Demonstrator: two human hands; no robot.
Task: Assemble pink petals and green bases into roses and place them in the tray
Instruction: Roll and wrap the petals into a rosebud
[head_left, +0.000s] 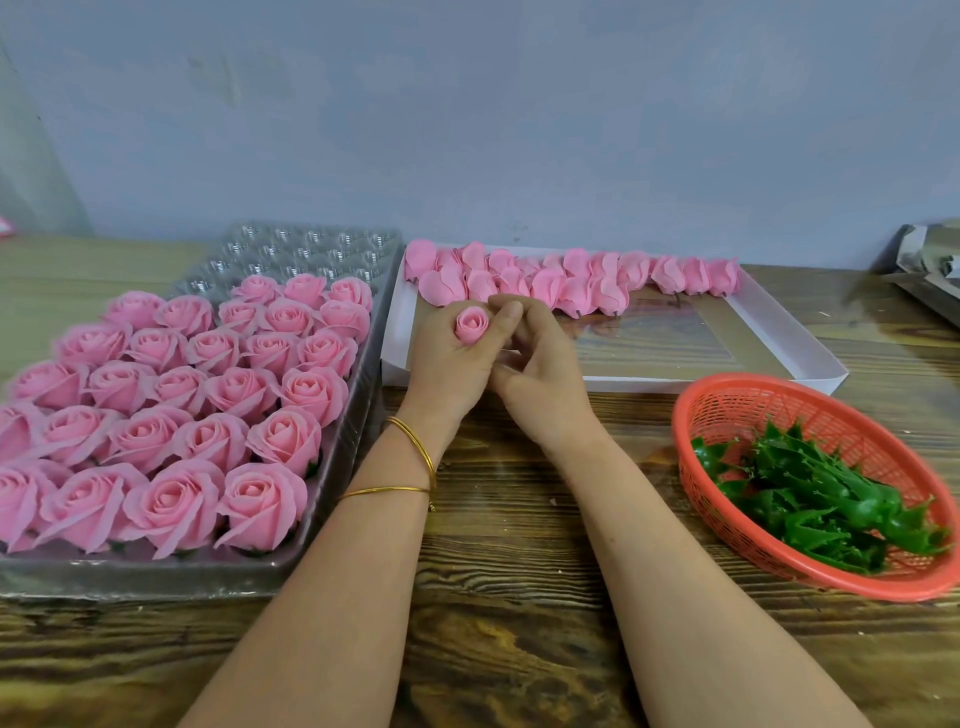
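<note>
Holds a small pink rosebud (471, 323) upright in the left hand (452, 369), grip closed round its lower part, bud top peeking out above the curled fingers. Presses the right hand (543, 379) tight against the left, fingers bent, index tip just beside the bud. Cannot tell whether that grip pinches anything, with the fingertips hidden between the two hands. Keeps both hands in front of the near left corner of a shallow white box (789, 338). Wears two thin gold bangles (415, 452) on the left wrist.

Along the far side of the box, a row of loose pink petals (571, 283), overlapping one another.

On the left of the wooden table (519, 571), a clear plastic tray (337, 457), most of its cups filled with finished pink roses (208, 395) set close together in rows. Clear cups showing only in the far rows.

On the near right, a red plastic basket (727, 410), just beside the box's near right corner, with green bases (810, 499) heaped in its right half.

At the far right edge, some crumpled grey wrapping (930, 260), partly out of view. Behind everything, a plain grey-blue wall (519, 130).
</note>
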